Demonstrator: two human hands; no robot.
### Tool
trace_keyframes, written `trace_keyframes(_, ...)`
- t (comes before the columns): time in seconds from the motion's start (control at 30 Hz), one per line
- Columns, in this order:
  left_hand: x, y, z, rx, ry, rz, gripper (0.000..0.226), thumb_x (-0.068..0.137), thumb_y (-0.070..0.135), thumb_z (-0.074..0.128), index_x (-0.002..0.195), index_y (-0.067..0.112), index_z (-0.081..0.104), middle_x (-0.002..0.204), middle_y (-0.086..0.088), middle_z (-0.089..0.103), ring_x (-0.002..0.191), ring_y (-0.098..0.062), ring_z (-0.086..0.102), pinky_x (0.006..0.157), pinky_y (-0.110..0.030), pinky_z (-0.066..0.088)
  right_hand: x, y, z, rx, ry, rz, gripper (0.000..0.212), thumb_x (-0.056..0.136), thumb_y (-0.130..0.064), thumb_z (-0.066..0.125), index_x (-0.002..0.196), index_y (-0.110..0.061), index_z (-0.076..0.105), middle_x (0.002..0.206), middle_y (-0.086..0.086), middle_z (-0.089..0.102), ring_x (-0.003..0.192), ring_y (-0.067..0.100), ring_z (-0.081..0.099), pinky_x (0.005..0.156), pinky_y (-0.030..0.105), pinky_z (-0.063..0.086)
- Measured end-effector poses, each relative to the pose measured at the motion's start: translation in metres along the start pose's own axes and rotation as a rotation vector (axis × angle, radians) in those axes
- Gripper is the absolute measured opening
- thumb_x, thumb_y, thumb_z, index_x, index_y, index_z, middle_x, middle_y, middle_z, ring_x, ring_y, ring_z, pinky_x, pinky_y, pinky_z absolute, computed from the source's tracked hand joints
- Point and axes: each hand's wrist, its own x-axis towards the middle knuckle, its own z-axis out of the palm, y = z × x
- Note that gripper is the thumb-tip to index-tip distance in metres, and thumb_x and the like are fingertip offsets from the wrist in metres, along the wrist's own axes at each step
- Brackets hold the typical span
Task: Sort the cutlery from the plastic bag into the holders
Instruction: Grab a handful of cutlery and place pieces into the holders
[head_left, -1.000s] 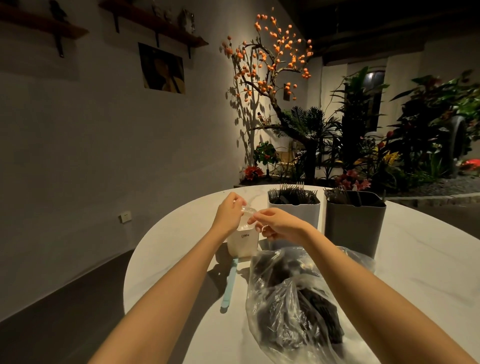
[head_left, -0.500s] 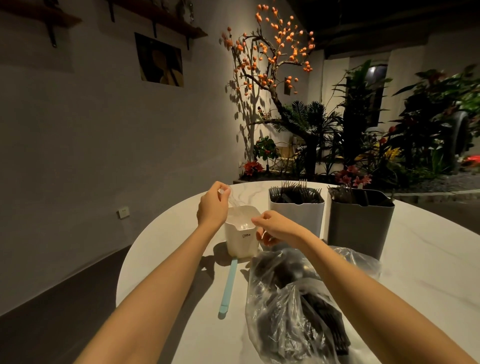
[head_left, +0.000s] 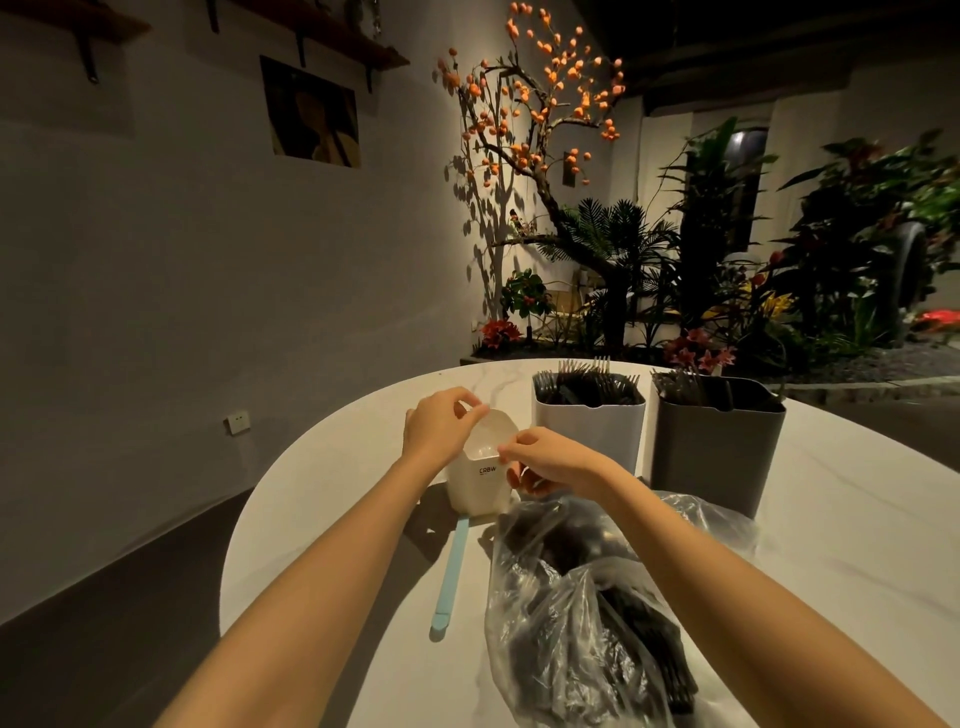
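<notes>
Risk lies with the small white holder (head_left: 477, 475) left of the plastic bag (head_left: 582, 613) of black cutlery: both the left hand (head_left: 441, 423) and right hand (head_left: 545, 460) pinch something clear at its rim, so a tug could tip it.

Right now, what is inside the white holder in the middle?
Black plastic forks stand in the white holder, tines up above its rim. Its wall hides their handles.

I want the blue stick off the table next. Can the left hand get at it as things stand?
Probably yes: the blue stick lies bare on the table beside the plastic bag, nothing over it, though the left hand is busy at the small white cup.
</notes>
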Motion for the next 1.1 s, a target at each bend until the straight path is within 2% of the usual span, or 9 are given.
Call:
trace_keyframes(0.1, -0.003, 0.009, -0.002, -0.089, 0.003, 0.07, 0.022, 0.098, 0.035, 0.051, 0.092, 0.019, 0.063, 0.092, -0.001, 0.066, 0.085, -0.016, 0.059, 0.078, -0.033, 0.051, -0.006, -0.004, -0.003, 0.016, 0.029, -0.012, 0.026, 0.103, -0.027, 0.039, 0.094, -0.01, 0.057, 0.071, 0.003, 0.054, 0.058, 0.011, 0.046, 0.05, 0.016, 0.039)
trace_keyframes(0.2, -0.012, 0.022, -0.003, -0.159, -0.027, 0.13, 0.027, 0.102, 0.029, 0.043, 0.081, 0.017, 0.054, 0.074, 0.003, 0.057, 0.071, -0.015, 0.054, 0.072, -0.036, 0.048, -0.013, -0.007, -0.004, 0.066, 0.104, -0.051, 0.03, 0.104, -0.022, 0.035, 0.084, -0.011, 0.055, 0.066, 0.003, 0.053, 0.051, 0.009, 0.043, 0.046, 0.016, 0.035)
trace_keyframes(0.37, -0.03, 0.052, -0.002, -0.25, -0.087, 0.197, 0.035, 0.104, 0.022, 0.035, 0.071, 0.016, 0.047, 0.068, -0.001, 0.052, 0.066, -0.016, 0.047, 0.068, -0.037, 0.042, -0.029, -0.014, -0.012, 0.185, 0.188, -0.118, 0.032, 0.103, -0.012, 0.027, 0.079, -0.012, 0.047, 0.061, 0.006, 0.05, 0.043, 0.01, 0.037, 0.038, 0.017, 0.027)
trace_keyframes(0.43, -0.036, 0.063, -0.001, -0.267, -0.106, 0.213, 0.039, 0.104, 0.019, 0.034, 0.066, 0.018, 0.044, 0.067, 0.0, 0.05, 0.067, -0.016, 0.045, 0.065, -0.033, 0.037, -0.038, -0.015, -0.017, 0.201, 0.214, -0.141, 0.034, 0.103, -0.009, 0.025, 0.076, -0.012, 0.044, 0.059, 0.006, 0.049, 0.038, 0.008, 0.035, 0.036, 0.017, 0.026)
trace_keyframes(0.7, -0.061, 0.093, 0.001, -0.316, -0.156, 0.265, 0.043, 0.104, 0.019, 0.036, 0.062, 0.021, 0.043, 0.065, 0.004, 0.049, 0.063, -0.009, 0.043, 0.066, -0.03, 0.031, -0.077, -0.009, -0.035, 0.219, 0.308, -0.159, 0.035, 0.101, -0.007, 0.027, 0.072, -0.012, 0.045, 0.053, 0.002, 0.049, 0.032, 0.004, 0.035, 0.033, 0.016, 0.027)
trace_keyframes(1.1, -0.108, 0.123, 0.02, -0.304, -0.244, 0.313, 0.041, 0.105, 0.024, 0.035, 0.065, 0.019, 0.045, 0.063, 0.002, 0.046, 0.061, -0.012, 0.041, 0.065, -0.034, 0.031, -0.134, 0.016, -0.045, 0.251, 0.371, -0.127, 0.035, 0.1, -0.007, 0.027, 0.07, -0.011, 0.045, 0.057, 0.006, 0.047, 0.038, 0.01, 0.034, 0.036, 0.015, 0.023)
